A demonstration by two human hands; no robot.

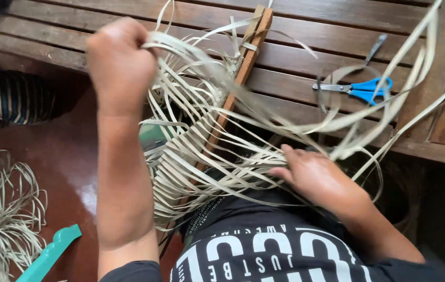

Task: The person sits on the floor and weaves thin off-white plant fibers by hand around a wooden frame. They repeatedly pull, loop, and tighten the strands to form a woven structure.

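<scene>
A half-woven piece of pale flat strips (pixel 191 156) sits in my lap around a slim wooden frame (pixel 243 68) that leans up toward the slatted bench. My left hand (pixel 120 57) is raised high and closed on a bundle of loose strips, pulling them up and left. My right hand (pixel 316 175) lies lower, fingers pressing on several strips at the woven edge. Long free strips (pixel 389 104) arc off to the right above the bench.
Blue-handled scissors (pixel 361 89) lie on the wooden slatted bench (pixel 327 36). A heap of loose strips (pixel 3 209) and a teal plastic tool (pixel 50 253) rest on the red-brown floor at left. A dark striped woven item (pixel 8 96) sits at far left.
</scene>
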